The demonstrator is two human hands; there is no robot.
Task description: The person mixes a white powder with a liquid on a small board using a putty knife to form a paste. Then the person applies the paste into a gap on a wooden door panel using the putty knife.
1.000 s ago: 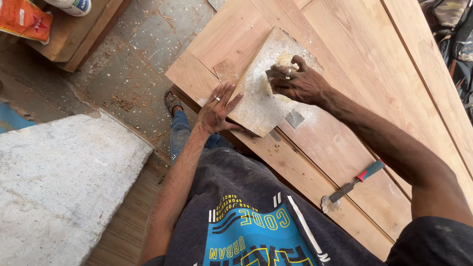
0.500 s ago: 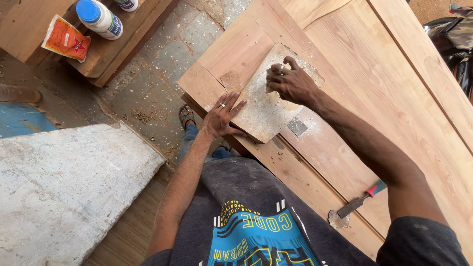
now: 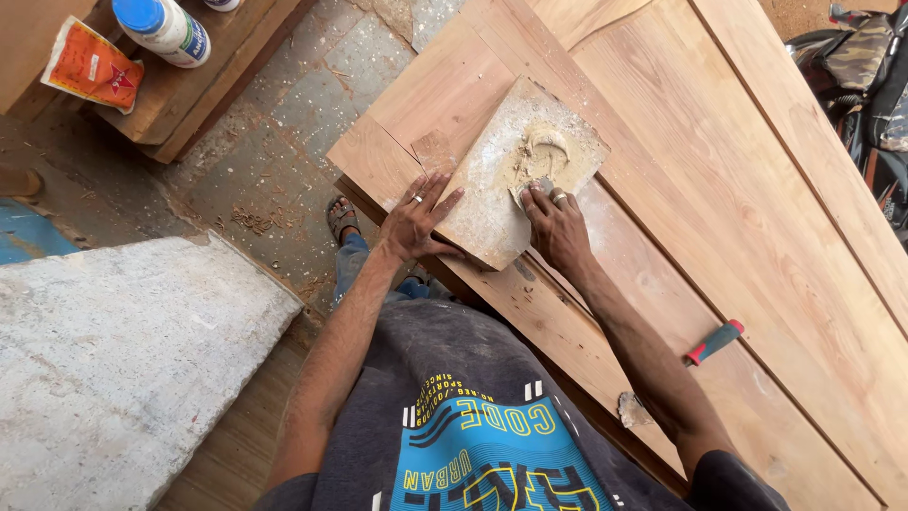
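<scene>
A small wooden board (image 3: 484, 210), dusted with pale powder, lies on a large wooden panel (image 3: 776, 218). A lump of tan filler paste (image 3: 543, 151) sits on its far half. My left hand (image 3: 416, 222) lies flat with fingers spread on the board's left edge and wears a ring. My right hand (image 3: 560, 232), also ringed, pinches a small grey scraper (image 3: 537, 188) whose tip touches the near side of the paste.
A red-handled putty knife (image 3: 711, 343) lies on the panel by my right forearm. A blue-capped bottle (image 3: 166, 28) and an orange packet (image 3: 85, 64) rest on timber at top left. A grey slab (image 3: 123, 369) is at lower left. My sandalled foot (image 3: 341, 219) stands on the floor.
My right hand has drawn back from the far side of the paste to its near side, uncovering the lump. My left hand has stayed flat on the board's edge.
</scene>
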